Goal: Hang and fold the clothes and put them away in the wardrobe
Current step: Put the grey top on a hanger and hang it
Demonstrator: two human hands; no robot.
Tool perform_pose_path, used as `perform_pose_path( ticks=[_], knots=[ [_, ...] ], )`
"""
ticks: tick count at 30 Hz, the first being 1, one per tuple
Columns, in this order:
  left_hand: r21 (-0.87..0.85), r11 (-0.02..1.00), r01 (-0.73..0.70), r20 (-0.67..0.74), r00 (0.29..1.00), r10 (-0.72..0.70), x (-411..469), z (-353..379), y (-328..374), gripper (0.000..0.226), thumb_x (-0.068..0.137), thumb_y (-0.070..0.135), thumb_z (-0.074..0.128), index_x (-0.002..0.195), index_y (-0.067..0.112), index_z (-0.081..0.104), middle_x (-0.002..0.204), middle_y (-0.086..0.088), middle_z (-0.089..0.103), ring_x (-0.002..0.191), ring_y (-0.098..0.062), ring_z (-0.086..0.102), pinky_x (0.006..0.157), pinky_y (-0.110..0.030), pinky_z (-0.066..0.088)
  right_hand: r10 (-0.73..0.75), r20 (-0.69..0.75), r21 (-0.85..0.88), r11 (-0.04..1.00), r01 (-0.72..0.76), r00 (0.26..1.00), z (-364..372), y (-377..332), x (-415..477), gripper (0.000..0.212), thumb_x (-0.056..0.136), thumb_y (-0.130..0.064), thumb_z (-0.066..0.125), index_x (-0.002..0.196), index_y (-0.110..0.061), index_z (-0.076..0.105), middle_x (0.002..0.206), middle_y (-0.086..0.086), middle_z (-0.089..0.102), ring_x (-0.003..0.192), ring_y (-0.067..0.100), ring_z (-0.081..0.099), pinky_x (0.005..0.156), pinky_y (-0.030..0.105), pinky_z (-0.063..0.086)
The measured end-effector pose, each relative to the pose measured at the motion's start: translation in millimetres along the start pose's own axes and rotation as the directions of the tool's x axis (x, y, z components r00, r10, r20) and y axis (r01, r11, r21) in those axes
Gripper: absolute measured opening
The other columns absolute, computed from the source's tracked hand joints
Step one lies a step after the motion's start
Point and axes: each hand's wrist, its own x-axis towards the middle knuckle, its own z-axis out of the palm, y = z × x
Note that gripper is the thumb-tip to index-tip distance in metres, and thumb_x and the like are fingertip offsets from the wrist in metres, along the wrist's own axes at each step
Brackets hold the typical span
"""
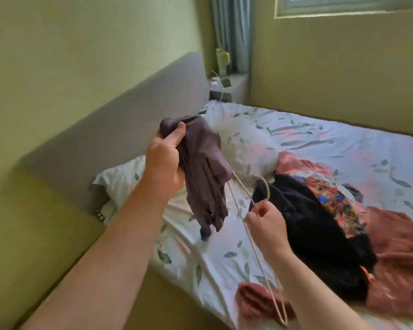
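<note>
My left hand (163, 160) grips a bunched purple-grey garment (204, 172) and holds it up above the bed, its lower end hanging down near the sheet. My right hand (266, 222) pinches a thin cream hanger (253, 246) just below its hook; the hanger's upper arm reaches up to the garment and its lower end points toward me. On the bed to the right lies a pile of clothes: a black garment (315, 229), a colourful patterned one (332, 201) and pink-brown ones (401, 248).
The bed (343, 144) has a white leaf-print sheet and a pillow (119, 179) against a grey headboard (119, 120). A small grey ledge (239, 82) with a green bottle stands in the corner by the curtain. Green walls close in on the left and behind.
</note>
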Motion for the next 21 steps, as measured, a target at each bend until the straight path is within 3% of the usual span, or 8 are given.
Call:
perform_pose_path(
  ticks=[3,6,9,11,14,16,19,21],
  knots=[
    [0.032,0.991,-0.132,-0.115,0.984,0.135,-37,-31,48,0.009,0.100,0.012,0.060,0.104,0.009,0.067,0.088,-0.008,0.078,0.081,-0.022,0.077,0.062,-0.029,0.060,-0.032,0.182,-0.034,0.999,0.039,0.983,29,-12,-26,0.016,0.079,-0.013,0.064,0.083,-0.001,0.055,0.073,0.016,0.058,0.068,0.031,0.051,0.067,0.048,0.050],
    [0.049,0.971,-0.233,-0.233,0.943,0.238,-71,-54,88,0.016,0.098,0.016,0.064,0.113,0.012,0.066,0.108,-0.015,0.075,0.101,-0.032,0.073,0.086,-0.047,0.061,-0.072,0.289,-0.010,0.997,0.078,0.955,54,-24,-61,0.022,0.079,-0.021,0.064,0.073,-0.014,0.045,0.065,0.001,0.046,0.064,0.021,0.043,0.060,0.038,0.039],
    [0.138,0.928,-0.347,-0.309,0.875,0.373,-101,-75,123,0.015,0.092,0.016,0.069,0.107,0.014,0.066,0.112,-0.013,0.071,0.117,-0.037,0.065,0.106,-0.056,0.049,-0.153,0.385,0.035,0.988,0.151,0.910,73,-40,-101,0.026,0.079,-0.024,0.066,0.074,-0.019,0.041,0.064,-0.003,0.045,0.061,0.018,0.041,0.058,0.037,0.036],
    [0.261,0.886,-0.384,-0.320,0.831,0.455,-121,-89,141,0.019,0.084,0.018,0.070,0.101,0.014,0.064,0.108,-0.013,0.067,0.119,-0.041,0.061,0.110,-0.058,0.043,-0.208,0.486,0.130,0.978,0.165,0.849,85,-54,-129,0.028,0.078,-0.025,0.068,0.078,-0.019,0.040,0.066,-0.003,0.045,0.057,0.014,0.041,0.058,0.034,0.038],
    [0.472,0.793,-0.385,-0.306,0.772,0.557,-156,-108,160,0.016,0.081,0.022,0.067,0.092,0.016,0.057,0.097,-0.011,0.061,0.099,-0.034,0.061,0.105,-0.057,0.044,-0.296,0.611,0.262,0.951,0.165,0.734,103,-81,-172,0.035,0.078,-0.029,0.075,0.089,-0.018,0.043,0.074,-0.001,0.050,0.054,0.005,0.045,0.050,0.024,0.042],
    [0.645,0.697,-0.312,-0.292,0.742,0.603,-180,-122,168,0.021,0.080,0.029,0.064,0.093,0.016,0.054,0.100,-0.009,0.058,0.094,-0.025,0.057,0.099,-0.051,0.045,-0.343,0.689,0.287,0.938,0.194,0.638,116,-100,-203,0.048,0.073,-0.045,0.078,0.095,-0.021,0.044,0.085,0.000,0.056,0.063,0.008,0.055,0.054,0.027,0.050],
    [0.845,0.517,-0.135,-0.244,0.763,0.599,-214,-146,167,0.033,0.084,0.028,0.065,0.104,0.010,0.047,0.110,-0.011,0.048,0.097,-0.028,0.054,0.090,-0.041,0.045,-0.383,0.783,0.279,0.920,0.274,0.491,134,-120,-249,0.065,0.063,-0.064,0.080,0.101,-0.029,0.041,0.099,-0.008,0.064,0.080,-0.001,0.066,0.066,0.023,0.056],
    [0.912,0.400,-0.089,-0.188,0.776,0.602,-237,-158,163,0.030,0.086,0.021,0.065,0.100,0.009,0.042,0.104,-0.009,0.042,0.088,-0.023,0.051,0.079,-0.030,0.045,-0.399,0.785,0.284,0.912,0.297,0.474,145,-124,-278,0.064,0.064,-0.059,0.083,0.102,-0.030,0.040,0.095,-0.013,0.062,0.079,-0.010,0.063,0.060,0.018,0.051]
  ],
)
